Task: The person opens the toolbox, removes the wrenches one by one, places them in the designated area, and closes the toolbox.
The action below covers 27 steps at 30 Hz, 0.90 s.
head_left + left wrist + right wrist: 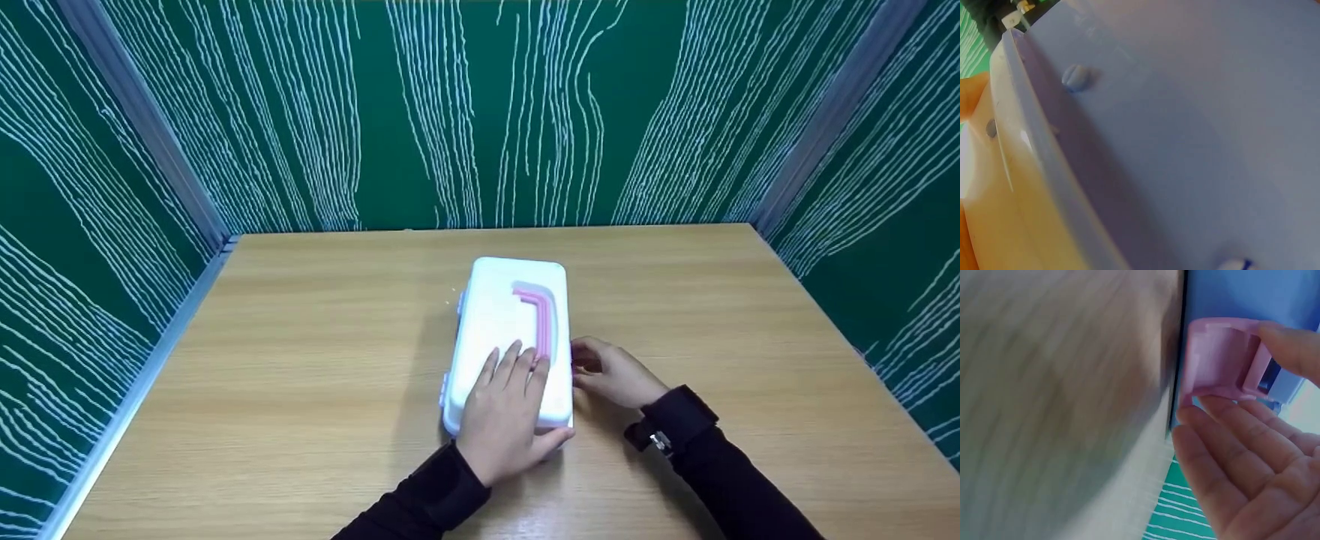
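A white plastic box (pixel 504 315) with a closed lid and a pink folding handle (pixel 543 322) stands on the wooden table. My left hand (pixel 504 420) rests across the near part of the lid, fingers extended toward the handle and thumb out by the near right corner. At the box's right side, my right hand (pixel 619 373) holds a pink latch (pixel 1221 363). In the right wrist view its thumb (pixel 1292 349) presses the latch's edge, while fingertips meet the opposite edge. The left wrist view shows a pale plastic wall (pixel 1185 124) with a small round knob (pixel 1076 77) up close.
Green panels (pixel 487 112) with white wavy lines enclose the table (pixel 315 337) at the back and both sides. Metal posts (pixel 150 127) stand at the back corners. Hinges (pixel 445 388) run along the box's left side.
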Available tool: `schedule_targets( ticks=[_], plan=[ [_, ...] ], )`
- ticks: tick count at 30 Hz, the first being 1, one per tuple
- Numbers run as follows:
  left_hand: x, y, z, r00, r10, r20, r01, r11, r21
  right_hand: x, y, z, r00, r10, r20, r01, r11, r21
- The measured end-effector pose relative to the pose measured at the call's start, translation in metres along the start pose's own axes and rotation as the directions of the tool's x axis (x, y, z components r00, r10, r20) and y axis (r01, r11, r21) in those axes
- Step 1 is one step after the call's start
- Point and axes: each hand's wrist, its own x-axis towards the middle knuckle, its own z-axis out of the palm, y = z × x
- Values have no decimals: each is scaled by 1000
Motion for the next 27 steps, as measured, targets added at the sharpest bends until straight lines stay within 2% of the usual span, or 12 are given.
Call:
schedule_targets(
  ticks=[3,8,11,16,21,23,27],
  plan=[
    [0,0,0,1000,0,0,0,1000,1,1,2,1,999,24,24,-26,995,96],
    [0,0,-1,1000,4,14,-4,1000,0,-1,4,-2,998,47,48,-58,967,247],
    [1,0,-2,999,10,38,-11,1000,8,-2,0,-3,996,83,27,-87,954,287],
    [2,2,-7,998,38,56,-37,999,-13,-2,-11,2,982,188,-20,-166,905,392],
    [5,6,-9,991,120,61,-119,993,-20,-2,-16,7,964,259,-62,-211,886,413],
    [6,6,-10,985,145,90,-144,989,-10,-2,-17,8,961,269,-65,-219,882,417],
    [8,6,-10,978,153,142,-150,988,-29,-3,-18,11,960,275,-52,-226,871,436]
  ],
)
